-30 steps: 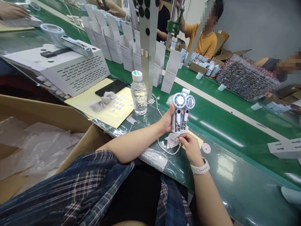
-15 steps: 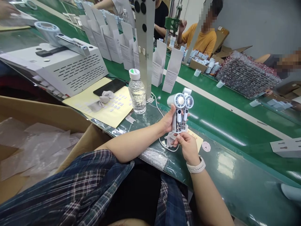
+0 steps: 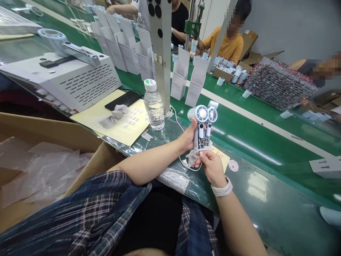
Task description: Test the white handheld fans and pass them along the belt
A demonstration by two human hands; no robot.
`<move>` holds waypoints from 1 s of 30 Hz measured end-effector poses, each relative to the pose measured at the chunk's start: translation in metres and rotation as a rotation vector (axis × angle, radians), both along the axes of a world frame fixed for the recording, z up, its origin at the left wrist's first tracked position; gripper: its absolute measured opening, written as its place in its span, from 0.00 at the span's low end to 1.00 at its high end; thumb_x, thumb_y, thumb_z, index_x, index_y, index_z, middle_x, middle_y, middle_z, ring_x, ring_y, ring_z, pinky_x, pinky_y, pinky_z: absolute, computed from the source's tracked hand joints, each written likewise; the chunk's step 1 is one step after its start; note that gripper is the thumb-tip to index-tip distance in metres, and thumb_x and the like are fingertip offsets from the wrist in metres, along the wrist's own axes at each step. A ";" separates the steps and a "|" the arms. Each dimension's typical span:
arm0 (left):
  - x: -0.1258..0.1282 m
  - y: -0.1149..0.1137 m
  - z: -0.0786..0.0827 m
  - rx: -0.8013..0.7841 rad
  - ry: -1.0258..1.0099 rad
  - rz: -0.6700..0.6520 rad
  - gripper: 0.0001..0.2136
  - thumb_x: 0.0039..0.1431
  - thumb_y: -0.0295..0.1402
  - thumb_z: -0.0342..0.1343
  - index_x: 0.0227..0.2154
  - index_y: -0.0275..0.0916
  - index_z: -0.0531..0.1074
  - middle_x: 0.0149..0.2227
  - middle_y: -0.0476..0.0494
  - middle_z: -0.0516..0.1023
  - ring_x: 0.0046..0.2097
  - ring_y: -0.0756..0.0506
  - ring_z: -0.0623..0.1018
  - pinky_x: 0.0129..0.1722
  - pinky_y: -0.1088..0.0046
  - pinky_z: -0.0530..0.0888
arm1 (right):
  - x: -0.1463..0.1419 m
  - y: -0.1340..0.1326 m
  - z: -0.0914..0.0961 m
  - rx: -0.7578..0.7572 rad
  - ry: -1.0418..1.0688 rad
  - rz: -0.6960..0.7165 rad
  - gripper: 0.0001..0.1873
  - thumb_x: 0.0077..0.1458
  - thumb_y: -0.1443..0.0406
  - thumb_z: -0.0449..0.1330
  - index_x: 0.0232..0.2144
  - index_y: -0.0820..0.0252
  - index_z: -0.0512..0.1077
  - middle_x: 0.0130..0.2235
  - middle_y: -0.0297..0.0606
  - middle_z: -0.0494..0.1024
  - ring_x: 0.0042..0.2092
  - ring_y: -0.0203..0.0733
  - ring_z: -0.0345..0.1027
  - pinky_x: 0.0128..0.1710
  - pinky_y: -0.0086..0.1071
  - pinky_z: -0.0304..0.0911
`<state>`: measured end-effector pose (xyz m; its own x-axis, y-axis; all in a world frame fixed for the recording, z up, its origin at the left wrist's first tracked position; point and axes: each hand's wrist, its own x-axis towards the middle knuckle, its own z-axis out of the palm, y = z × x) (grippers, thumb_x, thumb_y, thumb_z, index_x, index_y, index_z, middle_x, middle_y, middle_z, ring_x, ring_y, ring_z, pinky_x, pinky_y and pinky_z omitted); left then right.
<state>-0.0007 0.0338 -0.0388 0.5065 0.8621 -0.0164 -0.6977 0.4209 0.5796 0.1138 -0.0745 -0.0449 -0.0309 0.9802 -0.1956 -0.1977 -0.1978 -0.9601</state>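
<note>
My left hand [image 3: 189, 137] is closed around two light-blue handheld fans [image 3: 201, 129] held upright side by side, their round heads at the top. Their handles are uncovered at the front, with inner parts showing. At the bottom of the handles, my right hand [image 3: 213, 165] pinches the end of a white cable [image 3: 183, 164] against one fan; whether the plug is inside cannot be made out. A crumpled grey cloth [image 3: 192, 156] lies just behind the right fingers, beside a yellow paper with red writing [image 3: 223, 158].
A water bottle [image 3: 154, 106] stands left of my hands, by a metal post [image 3: 162, 67]. Beyond it are a phone [image 3: 124, 100], a yellow sheet [image 3: 129, 137] with small white pieces and a white metal box [image 3: 87, 80]. Open white cartons [image 3: 198, 83] line the green conveyor [image 3: 239, 129]. Co-workers sit opposite.
My hands keep the same grip on the fans and the cable, and the view shifts slightly. Across the conveyor, the co-worker in orange has lowered a raised hand beside the green press.
</note>
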 end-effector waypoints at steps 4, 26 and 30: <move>0.001 -0.002 0.002 0.053 -0.009 0.003 0.33 0.38 0.67 0.63 0.25 0.36 0.71 0.37 0.39 0.82 0.37 0.44 0.81 0.40 0.68 0.76 | -0.003 -0.003 -0.002 0.035 -0.040 -0.058 0.22 0.47 0.46 0.70 0.27 0.59 0.74 0.17 0.28 0.71 0.21 0.36 0.67 0.26 0.32 0.68; -0.001 -0.007 0.014 0.070 -0.058 0.056 0.35 0.33 0.68 0.64 0.23 0.35 0.69 0.39 0.39 0.81 0.41 0.42 0.82 0.39 0.67 0.78 | 0.001 0.000 -0.007 0.217 -0.287 -0.149 0.23 0.59 0.47 0.60 0.23 0.56 0.68 0.22 0.31 0.71 0.28 0.38 0.66 0.34 0.34 0.62; 0.001 -0.014 0.012 0.173 -0.022 0.056 0.36 0.30 0.68 0.65 0.23 0.35 0.70 0.38 0.38 0.81 0.43 0.40 0.81 0.41 0.68 0.77 | -0.003 -0.002 -0.010 0.170 -0.112 -0.181 0.24 0.55 0.46 0.63 0.22 0.56 0.67 0.18 0.28 0.68 0.24 0.36 0.64 0.30 0.32 0.60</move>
